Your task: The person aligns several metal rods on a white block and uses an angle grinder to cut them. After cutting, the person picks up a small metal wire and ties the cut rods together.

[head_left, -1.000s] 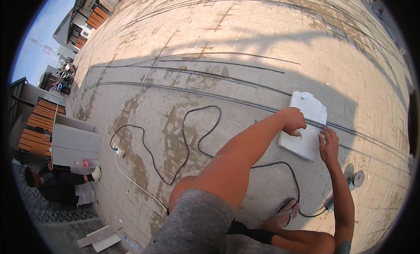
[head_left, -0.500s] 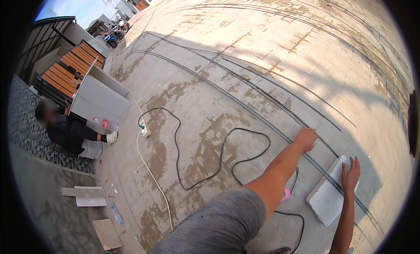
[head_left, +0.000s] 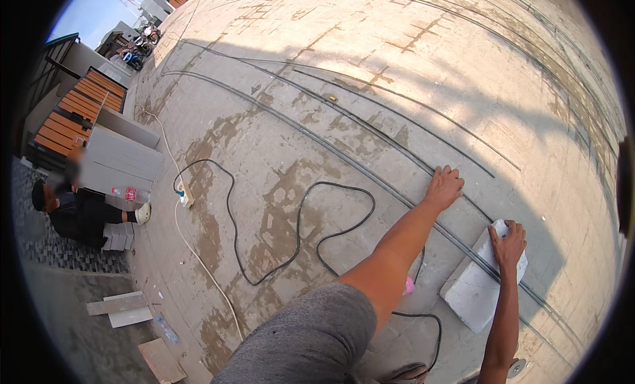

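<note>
My left hand lies over a long thin metal rod, its fingers curled around it and pressed near the ground. Nearby, my right hand touches the far end of a chipped white block, thumb and bent fingers apart. The rod's near end runs up to that block beside the right thumb; whether the thumb touches it I cannot tell. A pair of grey rods stretches diagonally over the paving and across the block, passing under my left forearm and beside my right wrist.
A black cable loops across the paving to a power strip. More thin rods lie beyond my hands. By my right forearm is a grey disc; a pink item sits near my left arm. Someone sits at far left.
The view has shifted, so the ground and objects sit farther left. My right fingers, straighter before, now bend over the block's far end. My left hand stays on the rod.
</note>
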Action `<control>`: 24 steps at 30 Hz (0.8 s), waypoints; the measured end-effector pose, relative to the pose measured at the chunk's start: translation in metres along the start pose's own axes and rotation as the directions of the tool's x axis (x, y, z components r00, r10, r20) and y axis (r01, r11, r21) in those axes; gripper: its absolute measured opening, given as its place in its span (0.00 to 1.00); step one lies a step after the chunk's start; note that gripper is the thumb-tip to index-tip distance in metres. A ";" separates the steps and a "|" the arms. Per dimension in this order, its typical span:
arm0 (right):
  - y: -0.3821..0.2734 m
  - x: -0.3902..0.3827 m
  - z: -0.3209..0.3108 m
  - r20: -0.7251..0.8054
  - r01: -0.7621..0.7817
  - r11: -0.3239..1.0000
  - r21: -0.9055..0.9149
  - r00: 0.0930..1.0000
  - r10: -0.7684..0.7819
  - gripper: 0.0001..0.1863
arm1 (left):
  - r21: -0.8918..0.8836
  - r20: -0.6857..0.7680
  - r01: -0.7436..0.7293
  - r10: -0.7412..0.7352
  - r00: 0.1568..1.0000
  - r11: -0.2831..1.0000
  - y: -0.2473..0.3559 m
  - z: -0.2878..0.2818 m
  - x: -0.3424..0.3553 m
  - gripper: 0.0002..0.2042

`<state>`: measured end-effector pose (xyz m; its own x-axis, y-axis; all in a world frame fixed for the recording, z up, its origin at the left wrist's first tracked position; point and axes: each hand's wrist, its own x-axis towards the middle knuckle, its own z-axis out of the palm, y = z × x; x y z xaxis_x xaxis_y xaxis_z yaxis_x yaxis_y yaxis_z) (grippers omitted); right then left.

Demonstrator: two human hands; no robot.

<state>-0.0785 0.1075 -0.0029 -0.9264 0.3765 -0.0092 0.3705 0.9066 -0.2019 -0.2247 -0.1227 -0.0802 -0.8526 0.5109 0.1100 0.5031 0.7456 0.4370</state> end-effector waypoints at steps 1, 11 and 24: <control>-0.001 -0.003 0.000 -0.004 -0.028 1.000 -0.011 1.000 0.028 0.32 | 0.006 0.006 0.001 -0.001 1.000 1.000 0.001 0.002 0.002 0.11; 0.006 -0.023 0.007 -0.074 0.066 0.996 0.052 0.995 -0.062 0.35 | 0.110 -0.154 -0.012 0.029 0.988 0.994 0.024 0.004 0.067 0.12; 0.004 -0.019 0.004 -0.065 0.061 0.994 0.085 0.996 -0.055 0.32 | 0.064 -0.030 -0.350 0.353 0.935 0.934 -0.025 0.010 0.070 0.10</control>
<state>-0.0597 0.1029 -0.0073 -0.9390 0.3376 0.0657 0.3066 0.9082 -0.2850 -0.2961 -0.1014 -0.0921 -0.6241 0.7281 0.2835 0.7780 0.5452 0.3123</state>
